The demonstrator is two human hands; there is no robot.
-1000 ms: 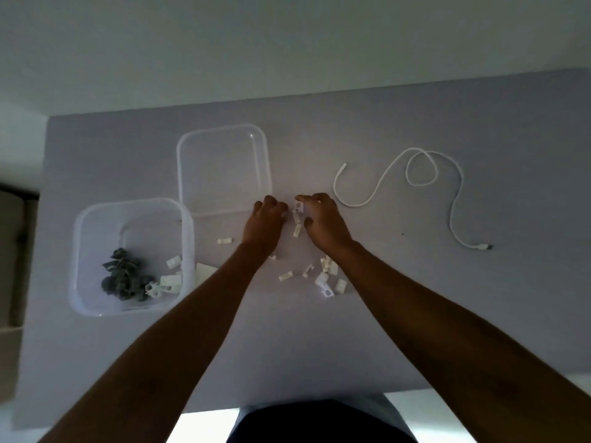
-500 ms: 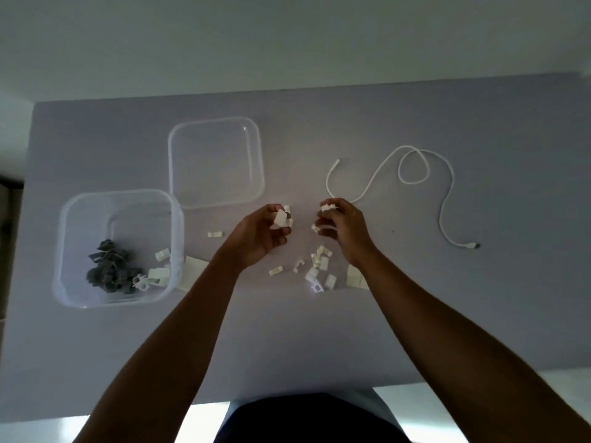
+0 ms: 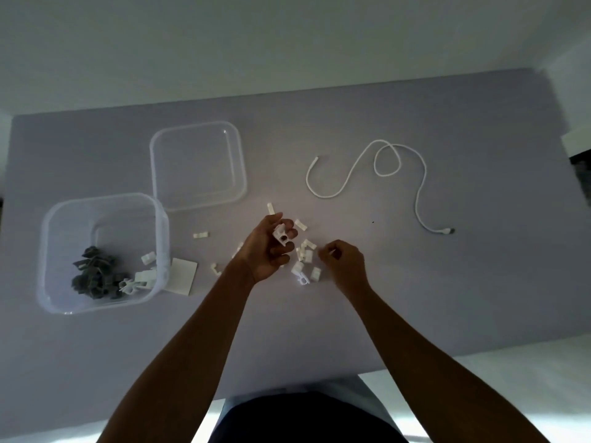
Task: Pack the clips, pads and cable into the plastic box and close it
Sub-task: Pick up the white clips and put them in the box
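Observation:
A clear plastic box (image 3: 48, 251) stands at the left, holding a heap of grey clips (image 3: 94, 276) and a few white clips (image 3: 140, 279). Its clear lid (image 3: 198, 164) lies flat behind it. My left hand (image 3: 267, 247) is palm up above the table, curled around a white clip (image 3: 281, 235). My right hand (image 3: 343, 260) pinches a small white clip just right of a loose pile of white clips (image 3: 303, 260). Single white clips (image 3: 201, 234) lie scattered nearby. A white pad (image 3: 182, 276) leans by the box's right side. The white cable (image 3: 383, 164) snakes across the far right.
The grey table (image 3: 479, 282) ends in a front edge close to my body. A dark object (image 3: 580, 167) sits past the table's right end.
Both hands have drawn back toward me from the far clips. My left hand has turned palm up with white clips in it, and my right hand has dropped to the pile.

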